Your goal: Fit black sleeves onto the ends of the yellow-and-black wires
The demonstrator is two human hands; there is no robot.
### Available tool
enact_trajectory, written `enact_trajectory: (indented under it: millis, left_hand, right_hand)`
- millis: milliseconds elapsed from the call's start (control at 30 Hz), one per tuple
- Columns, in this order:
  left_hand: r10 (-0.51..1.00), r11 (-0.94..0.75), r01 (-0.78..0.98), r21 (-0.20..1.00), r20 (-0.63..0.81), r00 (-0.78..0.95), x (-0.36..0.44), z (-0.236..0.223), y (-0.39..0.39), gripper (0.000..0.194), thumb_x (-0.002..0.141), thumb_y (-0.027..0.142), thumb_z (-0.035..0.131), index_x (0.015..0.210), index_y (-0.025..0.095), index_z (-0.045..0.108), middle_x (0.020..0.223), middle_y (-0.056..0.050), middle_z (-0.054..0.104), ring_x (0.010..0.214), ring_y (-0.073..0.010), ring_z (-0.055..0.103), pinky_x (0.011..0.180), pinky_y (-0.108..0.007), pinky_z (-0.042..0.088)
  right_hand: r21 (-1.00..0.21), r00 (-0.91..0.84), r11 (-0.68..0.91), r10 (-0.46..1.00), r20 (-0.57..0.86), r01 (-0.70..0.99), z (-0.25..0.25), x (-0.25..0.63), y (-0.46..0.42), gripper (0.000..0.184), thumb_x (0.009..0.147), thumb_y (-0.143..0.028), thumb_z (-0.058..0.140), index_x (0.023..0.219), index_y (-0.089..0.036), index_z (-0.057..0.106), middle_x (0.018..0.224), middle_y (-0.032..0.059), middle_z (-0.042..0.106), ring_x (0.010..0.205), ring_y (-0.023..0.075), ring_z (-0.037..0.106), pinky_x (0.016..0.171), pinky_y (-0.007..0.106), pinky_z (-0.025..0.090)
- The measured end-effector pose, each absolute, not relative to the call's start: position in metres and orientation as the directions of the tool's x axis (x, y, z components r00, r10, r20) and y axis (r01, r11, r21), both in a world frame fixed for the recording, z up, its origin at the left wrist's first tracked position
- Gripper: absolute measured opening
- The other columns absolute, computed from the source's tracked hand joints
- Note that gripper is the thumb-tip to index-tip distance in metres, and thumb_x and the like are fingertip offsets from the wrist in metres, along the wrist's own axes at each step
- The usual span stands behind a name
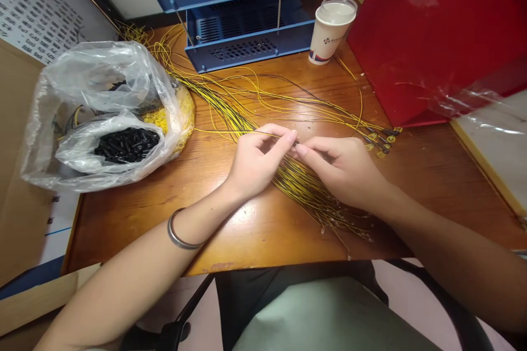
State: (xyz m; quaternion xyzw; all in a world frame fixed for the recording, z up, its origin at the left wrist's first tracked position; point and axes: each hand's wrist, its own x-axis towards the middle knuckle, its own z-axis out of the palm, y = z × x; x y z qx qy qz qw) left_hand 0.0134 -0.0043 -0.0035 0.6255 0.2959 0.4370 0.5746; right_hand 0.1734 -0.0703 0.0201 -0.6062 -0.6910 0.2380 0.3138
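Pinching finely, both hands meet mid-feed: the left hand has thumb and forefinger closed on a wire, and the right hand nips a dark piece, too small for me to identify. Clock from there! Right under them, the bundle sprawls from ten o'clock to five, its ends near five looking uncapped to me. Over at three, a handful of wires wear black caps and yellow tags; those I'd call done. Early going, I reckon: most of the bundle is left, and the bag at nine has plenty of spare caps. Now for room: at six, the table edge runs close below the bundle. The rack shuts off eleven, the cup stands at one, the red box fills two. Open wood shows at eight, and again between three and four, where I'd have space to slide.
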Motion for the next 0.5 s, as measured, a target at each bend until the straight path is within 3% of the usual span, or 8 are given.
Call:
enact_trajectory:
  millis: [267, 500]
  left_hand:
    - [0.874, -0.178, -0.154, 0.972, 0.228, 0.429, 0.0137, -0.003, -0.0038, 0.025, 0.088, 0.036, 0.072, 0.077, 0.013, 0.07, 0.067, 0.0, 0.07, 0.055, -0.0058, 0.062, 0.054, -0.016, 0.05]
    - [0.887, -0.172, -0.101, 0.98, 0.199, 0.418, 0.0135, -0.0029, -0.0042, 0.027, 0.087, 0.039, 0.072, 0.079, 0.013, 0.071, 0.068, -0.001, 0.069, 0.053, -0.0059, 0.058, 0.052, -0.018, 0.048]
  right_hand:
    - [-0.737, -0.073, 0.165, 0.985, 0.156, 0.656, 0.0198, 0.1732, -0.0697, 0.029, 0.098, -0.03, 0.053, 0.08, -0.018, 0.071, 0.066, -0.001, 0.064, 0.059, 0.0101, 0.051, 0.057, 0.026, 0.034]
    - [-0.779, 0.02, 0.126, 0.984, 0.176, 0.614, 0.0184, 0.1738, -0.0708, 0.018, 0.094, -0.028, 0.057, 0.081, -0.018, 0.063, 0.06, -0.0039, 0.056, 0.052, 0.0084, 0.046, 0.051, 0.023, 0.034]
